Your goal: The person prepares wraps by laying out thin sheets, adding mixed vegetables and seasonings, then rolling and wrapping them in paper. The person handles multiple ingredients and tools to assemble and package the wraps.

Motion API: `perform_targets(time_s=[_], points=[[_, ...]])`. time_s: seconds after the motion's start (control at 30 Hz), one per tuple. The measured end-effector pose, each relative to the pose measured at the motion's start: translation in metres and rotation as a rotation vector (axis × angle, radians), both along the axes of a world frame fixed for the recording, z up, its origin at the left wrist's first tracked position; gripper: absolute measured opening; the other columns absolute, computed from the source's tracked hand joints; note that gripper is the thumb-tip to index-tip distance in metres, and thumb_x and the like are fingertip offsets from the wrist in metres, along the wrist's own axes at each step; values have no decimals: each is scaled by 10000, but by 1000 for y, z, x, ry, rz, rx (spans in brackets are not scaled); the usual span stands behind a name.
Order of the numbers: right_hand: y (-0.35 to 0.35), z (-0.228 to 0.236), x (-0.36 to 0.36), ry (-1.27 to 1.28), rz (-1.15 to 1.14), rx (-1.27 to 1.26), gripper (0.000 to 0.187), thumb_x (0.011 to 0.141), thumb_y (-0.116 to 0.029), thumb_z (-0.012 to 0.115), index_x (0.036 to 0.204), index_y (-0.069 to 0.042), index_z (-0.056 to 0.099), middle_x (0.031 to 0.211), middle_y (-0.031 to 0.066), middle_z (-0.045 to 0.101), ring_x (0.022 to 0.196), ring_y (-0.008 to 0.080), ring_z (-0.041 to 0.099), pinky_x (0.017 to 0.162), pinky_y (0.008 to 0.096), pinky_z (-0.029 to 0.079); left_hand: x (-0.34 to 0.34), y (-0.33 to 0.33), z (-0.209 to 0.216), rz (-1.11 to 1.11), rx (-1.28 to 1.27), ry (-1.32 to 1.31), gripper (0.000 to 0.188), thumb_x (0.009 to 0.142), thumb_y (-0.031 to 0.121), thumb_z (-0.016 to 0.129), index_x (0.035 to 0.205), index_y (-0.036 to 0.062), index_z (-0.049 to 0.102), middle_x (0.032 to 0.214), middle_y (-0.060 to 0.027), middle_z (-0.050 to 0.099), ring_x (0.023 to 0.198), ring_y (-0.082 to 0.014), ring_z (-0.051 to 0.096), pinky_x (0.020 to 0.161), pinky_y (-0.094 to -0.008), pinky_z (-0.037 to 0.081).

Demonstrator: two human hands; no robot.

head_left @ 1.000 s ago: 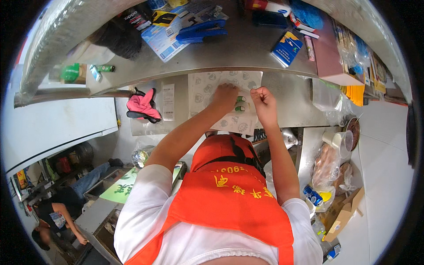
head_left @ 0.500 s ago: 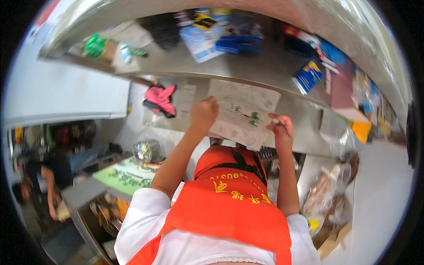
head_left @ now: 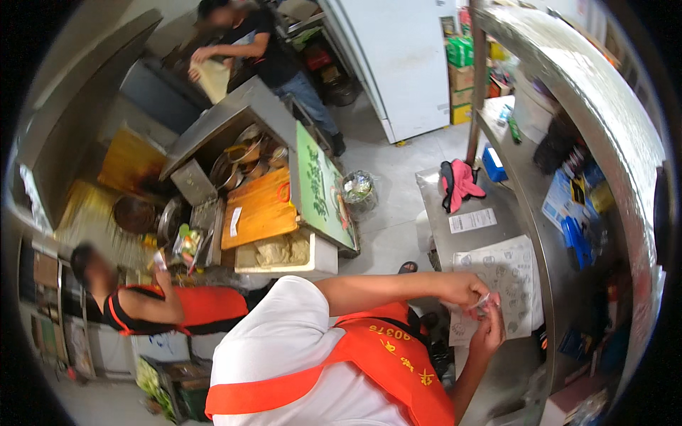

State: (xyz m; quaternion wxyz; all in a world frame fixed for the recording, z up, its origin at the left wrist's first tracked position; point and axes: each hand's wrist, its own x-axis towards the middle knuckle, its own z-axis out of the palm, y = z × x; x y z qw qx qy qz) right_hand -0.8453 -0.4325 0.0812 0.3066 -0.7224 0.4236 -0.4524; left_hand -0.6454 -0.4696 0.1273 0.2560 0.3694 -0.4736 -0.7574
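Close together over the steel table (head_left: 462, 252), my two hands meet at a small, clear, crumpled piece of plastic (head_left: 486, 302). My left hand (head_left: 465, 288) pinches it from the left. The fingers of my right hand (head_left: 490, 331) close on it from the near side; its exact kind is too small to make out. Beneath them lies printed paper (head_left: 513, 273) with round grey designs, partly covered by my hands. A narrow printed slip (head_left: 472, 220) and a pink and black cloth item (head_left: 463, 186) rest farther along the table.
A steel shelf (head_left: 536, 206) above the table carries a blue tool-like object (head_left: 575, 241) and packets. Left are a wooden board (head_left: 261, 209) and a white bin of dough (head_left: 284, 255). One person (head_left: 177, 305) works at far left, another (head_left: 259, 53) beyond the counter.
My view has swung left, bringing two co-workers into sight. My hands, apart over the paper before, have come together at the plastic. My left hand no longer rests on the paper's edge.
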Motion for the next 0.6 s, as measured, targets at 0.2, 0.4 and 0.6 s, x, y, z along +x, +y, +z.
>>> perform_targets(time_s=[0.2,0.4,0.6], points=[[-8,22,33,71,245,-59,337,894,56,496,1206,6,614,1245,250,617,1135,401,620,931,417,510,10,35,-17,158,-308,-99,192,915,180,627,970,0,664,846,-11,662,797,-74,578,713,-276,493],[-11,26,65,56,335,148,490,794,63,588,1281,31,548,1215,207,640,1111,310,632,940,370,490,45,44,0,243,-448,-334,225,841,263,686,897,46,708,760,-85,679,685,-166,612,643,-322,481],[-7,27,78,-158,239,398,621,865,-57,683,1417,3,406,1264,98,566,1122,184,558,960,314,435,53,39,38,300,-876,-574,154,694,219,640,729,81,700,675,-152,641,652,-363,626,589,-463,478]])
